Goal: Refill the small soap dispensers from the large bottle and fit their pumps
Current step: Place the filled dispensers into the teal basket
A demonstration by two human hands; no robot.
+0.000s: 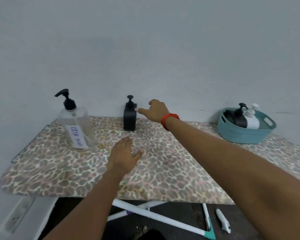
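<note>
One small black dispenser (129,118) stands upright at the back of the ironing board (171,170), close to the wall (145,49), with its pump seated on top. I read it as the one I am meant to deal with first. My right grip (157,110) reaches in from the right at the height of its neck, spread and holding nothing. The forefinger is stretched to the dispenser's shoulder, though I cannot tell whether it touches. My left grip (122,153) hovers flat and empty over the middle of the board, fingers straight, probably ready to steady the body while the pump is unscrewed. The large bottle (76,129), clear and labelled as dish soap, stands well to the left with its own pump on, within the left arm's reach for pouring. Far right, a teal basket (244,134) holds a second black dispenser (239,118) and a white dispenser (252,121), seemingly parked there awaiting their turn.
</note>
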